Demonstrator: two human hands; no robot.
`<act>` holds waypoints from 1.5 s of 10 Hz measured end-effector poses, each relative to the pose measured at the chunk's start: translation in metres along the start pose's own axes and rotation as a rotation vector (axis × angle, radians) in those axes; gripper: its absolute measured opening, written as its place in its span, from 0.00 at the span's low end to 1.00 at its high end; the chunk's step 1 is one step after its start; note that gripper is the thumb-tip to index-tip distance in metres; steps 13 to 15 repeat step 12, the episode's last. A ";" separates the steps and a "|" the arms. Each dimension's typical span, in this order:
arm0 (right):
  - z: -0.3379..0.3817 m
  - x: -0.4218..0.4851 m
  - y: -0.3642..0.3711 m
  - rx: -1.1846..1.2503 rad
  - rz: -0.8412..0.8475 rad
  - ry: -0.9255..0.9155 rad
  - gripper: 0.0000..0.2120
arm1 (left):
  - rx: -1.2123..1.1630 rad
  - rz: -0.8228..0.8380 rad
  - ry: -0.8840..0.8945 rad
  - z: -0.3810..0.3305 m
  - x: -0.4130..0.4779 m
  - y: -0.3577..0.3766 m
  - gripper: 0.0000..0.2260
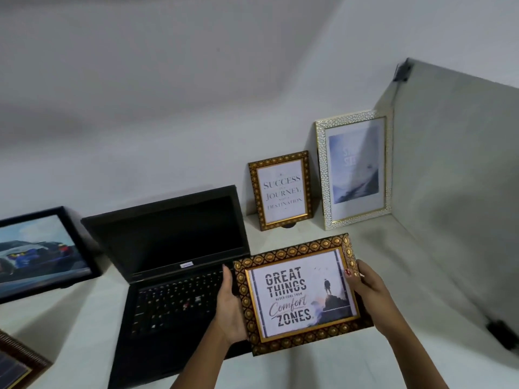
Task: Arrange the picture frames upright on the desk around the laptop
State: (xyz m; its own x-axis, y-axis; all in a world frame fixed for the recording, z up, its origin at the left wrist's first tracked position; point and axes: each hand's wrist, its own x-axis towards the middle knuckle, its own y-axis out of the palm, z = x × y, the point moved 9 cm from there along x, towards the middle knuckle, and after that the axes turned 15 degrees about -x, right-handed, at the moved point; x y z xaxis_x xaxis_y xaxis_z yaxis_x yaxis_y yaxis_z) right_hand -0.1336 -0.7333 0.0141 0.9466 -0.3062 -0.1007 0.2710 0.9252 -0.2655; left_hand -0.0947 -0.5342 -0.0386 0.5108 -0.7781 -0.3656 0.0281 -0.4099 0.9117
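Both hands are on the ornate landscape frame (302,294), the one with the "Great Things Never Come From Comfort Zones" print: left hand (230,313) wrapped around its left edge, right hand (370,299) pinching the right edge with the thumb over the front rim. It's held up off the white desk (351,366), tilted back toward the camera, with its left side hanging over the corner of the laptop (174,265), which sits just beyond and beside the left hand. My worry is that overlap: lower it carelessly and the frame's corner could clip the keyboard or the hinge. Can't see the back either, so no idea whether the stand is folded out, and if it isn't, the thing will probably flop flat the moment it's let go. Just past the fingertips are two frames already standing against the wall, a small gold-brown one (281,191) with a "Success" quote and a taller white-and-gold pebbled one (354,169), so sliding the held frame back too far could knock them over. The held frame has a chunky dark border with embossed gold ovals and a smooth gold inner lip, with a glossy front that could be a bit slippery. Far off past the left hand is a plain black frame (42,251) with a car picture, leaning upright.
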 end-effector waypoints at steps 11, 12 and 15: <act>-0.150 0.059 -0.068 -0.151 -0.360 0.314 0.09 | 0.668 -0.571 0.275 -0.045 0.171 -0.027 0.21; -0.138 0.046 -0.065 -0.238 -0.376 0.309 0.20 | 0.682 -0.590 0.416 -0.038 0.146 -0.018 0.17; -0.138 0.046 -0.065 -0.238 -0.376 0.309 0.20 | 0.682 -0.590 0.416 -0.038 0.146 -0.018 0.17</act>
